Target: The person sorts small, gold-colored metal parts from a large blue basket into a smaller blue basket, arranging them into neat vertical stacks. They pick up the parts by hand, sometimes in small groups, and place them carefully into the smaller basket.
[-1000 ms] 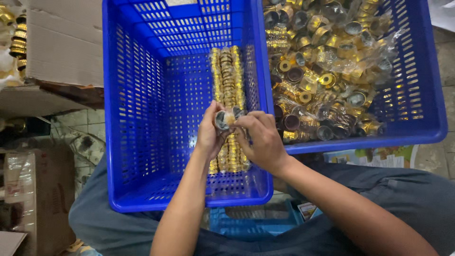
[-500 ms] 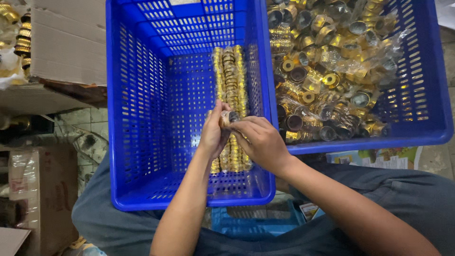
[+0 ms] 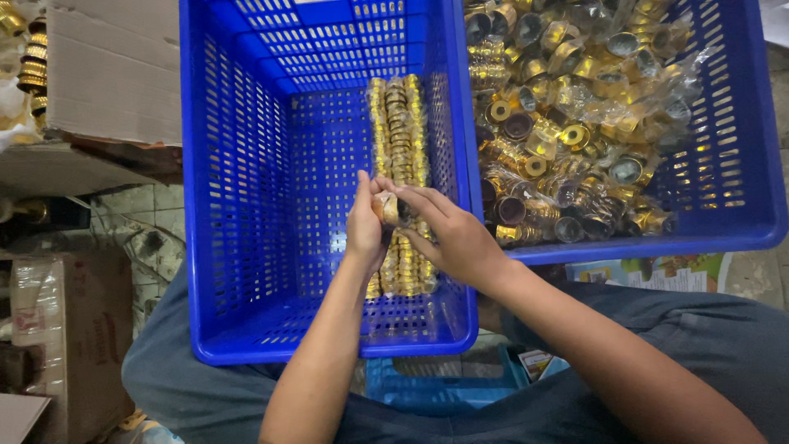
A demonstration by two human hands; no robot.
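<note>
Left hand and right hand: together, clamped on small gold cap. Held above wrapped gold rows inside blue crate. Second crate, heaped gold caps, just beside.

Bare forearms; seemingly grey-blue trousers.

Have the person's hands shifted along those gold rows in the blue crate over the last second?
No. The left hand and right hand remain at the same place on the gold rows, holding a small gold piece.
</note>
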